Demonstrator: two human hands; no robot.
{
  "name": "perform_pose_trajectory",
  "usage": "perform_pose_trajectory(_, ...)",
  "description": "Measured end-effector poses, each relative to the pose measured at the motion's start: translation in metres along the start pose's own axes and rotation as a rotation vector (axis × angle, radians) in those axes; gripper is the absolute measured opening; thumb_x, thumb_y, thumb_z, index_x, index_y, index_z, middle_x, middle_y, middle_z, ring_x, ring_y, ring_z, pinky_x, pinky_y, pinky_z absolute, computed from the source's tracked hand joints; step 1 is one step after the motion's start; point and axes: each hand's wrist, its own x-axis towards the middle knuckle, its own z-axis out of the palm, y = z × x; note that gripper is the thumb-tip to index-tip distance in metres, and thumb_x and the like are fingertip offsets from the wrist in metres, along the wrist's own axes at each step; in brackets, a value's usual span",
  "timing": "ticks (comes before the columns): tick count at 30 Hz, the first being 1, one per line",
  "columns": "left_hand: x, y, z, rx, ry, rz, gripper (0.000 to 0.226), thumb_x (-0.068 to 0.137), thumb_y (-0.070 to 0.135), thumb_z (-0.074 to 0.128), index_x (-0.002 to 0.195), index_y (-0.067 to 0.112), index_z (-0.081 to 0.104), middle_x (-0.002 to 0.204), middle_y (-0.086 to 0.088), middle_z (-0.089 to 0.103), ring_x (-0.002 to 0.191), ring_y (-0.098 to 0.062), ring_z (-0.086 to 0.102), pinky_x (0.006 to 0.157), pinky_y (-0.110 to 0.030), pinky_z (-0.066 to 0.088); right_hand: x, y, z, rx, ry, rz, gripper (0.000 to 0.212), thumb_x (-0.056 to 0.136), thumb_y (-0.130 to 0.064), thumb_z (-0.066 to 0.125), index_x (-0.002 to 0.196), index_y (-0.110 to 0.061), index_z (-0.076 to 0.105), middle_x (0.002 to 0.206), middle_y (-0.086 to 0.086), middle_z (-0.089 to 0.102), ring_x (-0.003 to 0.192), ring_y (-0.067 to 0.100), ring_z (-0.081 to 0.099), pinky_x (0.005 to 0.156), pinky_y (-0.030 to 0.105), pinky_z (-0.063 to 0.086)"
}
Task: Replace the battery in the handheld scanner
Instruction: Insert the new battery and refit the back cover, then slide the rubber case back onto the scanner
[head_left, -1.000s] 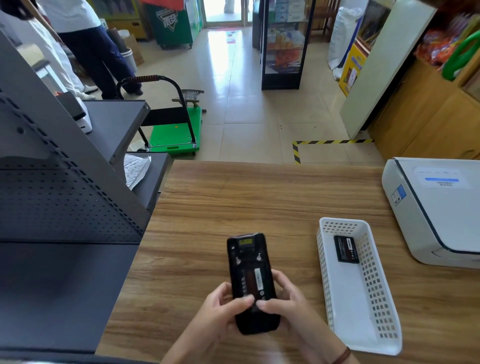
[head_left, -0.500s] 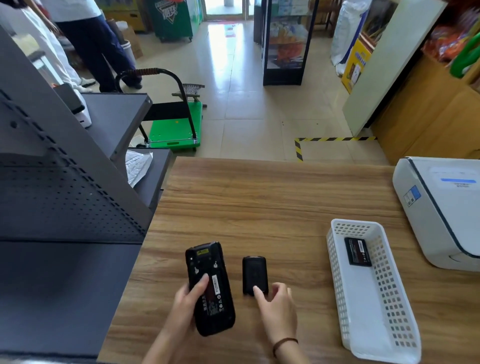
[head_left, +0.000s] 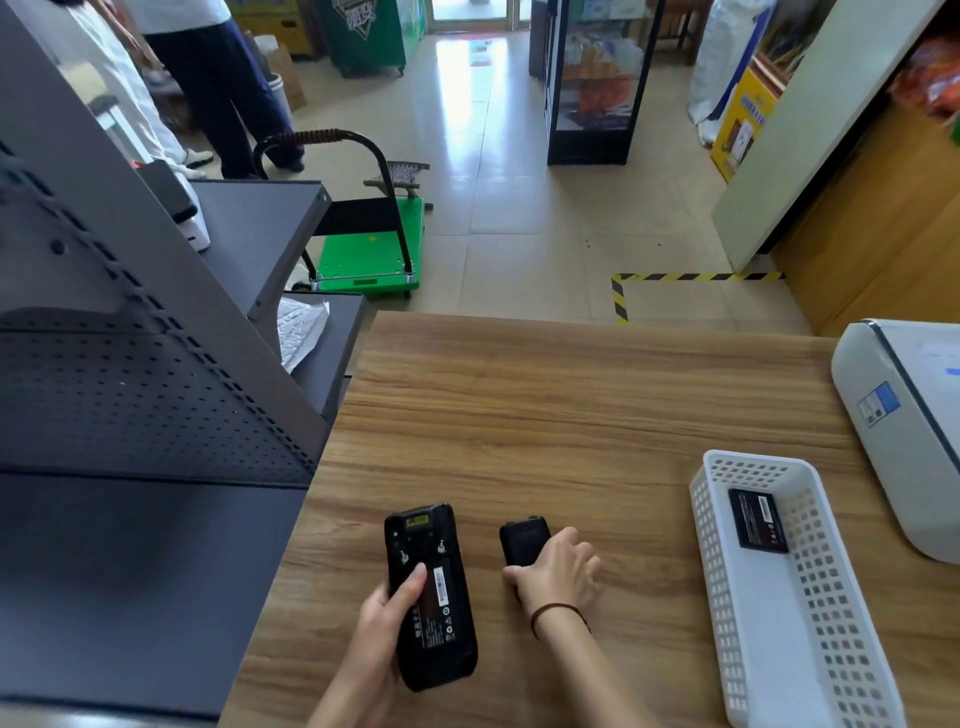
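The black handheld scanner (head_left: 434, 597) lies back-up at the near edge of the wooden table (head_left: 545, 415). Its cover is off and the labelled battery shows in the bay. My left hand (head_left: 382, 621) grips the scanner's left side, thumb on the battery. The black battery cover (head_left: 522, 540) lies flat on the table just right of the scanner. My right hand (head_left: 563, 574) rests over its near half, fingers curled around it. A second black battery (head_left: 758, 519) lies in the far end of a white perforated basket (head_left: 831, 649) to the right.
A white printer-like machine (head_left: 904, 415) sits at the table's right edge, beyond the basket. A grey metal shelf unit (head_left: 145, 415) borders the table on the left. Beyond the table are a green trolley (head_left: 369, 254) and a standing person (head_left: 223, 78).
Both hands held the scanner a second ago. The cover has come off and now lies on the table. The scanner shifted left in my left hand, and my right hand closed over the cover.
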Motion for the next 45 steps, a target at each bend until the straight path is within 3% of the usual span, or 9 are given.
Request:
perform_pose_trajectory(7, -0.001, 0.001, 0.003, 0.011, 0.009, -0.003, 0.021, 0.088, 0.017, 0.056, 0.099, 0.001, 0.064, 0.073, -0.012, 0.075, 0.071, -0.029, 0.068, 0.071, -0.038, 0.054, 0.006, 0.009, -0.004, 0.077, -0.038, -0.033, 0.061, 0.069, -0.036, 0.075, 0.114, -0.011, 0.043, 0.124, 0.009, 0.051, 0.119, 0.027, 0.047, 0.086, 0.037, 0.047)
perform_pose_trajectory(12, -0.003, 0.002, 0.012, 0.027, -0.017, -0.006, 0.02, 0.09, 0.019, 0.054, 0.099, 0.004, 0.064, 0.072, -0.008, 0.075, 0.073, -0.026, 0.068, 0.071, -0.037, 0.055, -0.005, 0.032, -0.016, 0.588, -0.093, -0.183, 0.009, 0.089, -0.017, 0.056, 0.085, -0.013, 0.048, 0.092, 0.013, 0.063, 0.077, 0.025, 0.06, 0.064, 0.036, 0.048)
perform_pose_trajectory(16, -0.01, 0.007, 0.027, 0.007, -0.067, -0.013, 0.024, 0.093, 0.022, 0.048, 0.104, 0.006, 0.061, 0.086, -0.014, 0.07, 0.074, -0.026, 0.067, 0.058, -0.03, 0.059, -0.028, 0.053, -0.065, 0.974, -0.281, -0.313, 0.006, 0.088, -0.011, 0.058, 0.094, -0.011, 0.059, 0.08, 0.008, 0.067, 0.057, 0.01, 0.067, 0.04, 0.026, 0.051)
perform_pose_trajectory(19, -0.017, 0.01, 0.039, 0.019, -0.12, 0.0, 0.024, 0.094, 0.025, 0.046, 0.105, 0.01, 0.062, 0.079, -0.007, 0.075, 0.066, -0.02, 0.072, 0.051, -0.026, 0.058, -0.046, 0.065, -0.109, 1.153, -0.483, -0.341, 0.014, 0.089, -0.016, 0.057, 0.103, -0.013, 0.056, 0.081, 0.006, 0.073, 0.067, 0.033, 0.072, 0.041, 0.032, 0.055)
perform_pose_trajectory(24, -0.03, 0.013, 0.057, 0.067, -0.229, 0.03, 0.028, 0.094, 0.029, 0.046, 0.109, 0.014, 0.062, 0.082, -0.003, 0.076, 0.071, -0.015, 0.073, 0.056, -0.025, 0.057, -0.06, 0.07, -0.153, 1.167, -0.675, -0.388, 0.031, 0.075, -0.024, 0.066, 0.099, -0.01, 0.053, 0.079, 0.012, 0.073, 0.058, 0.031, 0.07, 0.038, 0.025, 0.051)
perform_pose_trajectory(32, -0.045, 0.015, 0.079, 0.07, -0.29, 0.044, 0.032, 0.095, 0.028, 0.043, 0.116, 0.01, 0.06, 0.098, -0.011, 0.073, 0.083, -0.024, 0.07, 0.071, -0.035, 0.057, -0.069, 0.075, -0.154, 1.221, -0.625, -0.37, 0.025, 0.064, -0.022, 0.072, 0.081, -0.011, 0.056, 0.073, 0.004, 0.071, 0.062, 0.016, 0.064, 0.051, 0.024, 0.049)
perform_pose_trajectory(36, -0.052, 0.014, 0.082, 0.079, -0.302, 0.032, 0.036, 0.096, 0.029, 0.039, 0.119, 0.01, 0.059, 0.11, -0.015, 0.071, 0.088, -0.025, 0.069, 0.069, -0.033, 0.058, -0.072, 0.079, -0.146, 1.198, -0.595, -0.431, 0.042, 0.063, -0.011, 0.074, 0.101, -0.009, 0.056, 0.086, 0.007, 0.077, 0.075, 0.018, 0.071, 0.062, 0.029, 0.056)
perform_pose_trajectory(39, -0.054, 0.012, 0.083, 0.087, -0.304, 0.03, 0.037, 0.096, 0.031, 0.039, 0.121, 0.013, 0.058, 0.116, -0.017, 0.069, 0.101, -0.031, 0.066, 0.076, -0.037, 0.056, -0.073, 0.079, -0.144, 1.177, -0.583, -0.471, 0.061, 0.071, 0.002, 0.072, 0.119, -0.03, 0.051, 0.102, 0.012, 0.075, 0.089, 0.027, 0.071, 0.07, 0.038, 0.059)
perform_pose_trajectory(45, -0.054, 0.008, 0.082, 0.096, -0.292, 0.017, 0.036, 0.096, 0.033, 0.039, 0.118, 0.015, 0.061, 0.113, -0.014, 0.071, 0.103, -0.03, 0.066, 0.088, -0.044, 0.052, -0.077, 0.077, -0.154, 1.024, -0.602, -0.481, 0.038, 0.078, -0.002, 0.068, 0.111, -0.01, 0.05, 0.089, 0.005, 0.077, 0.073, 0.021, 0.072, 0.049, 0.032, 0.056)
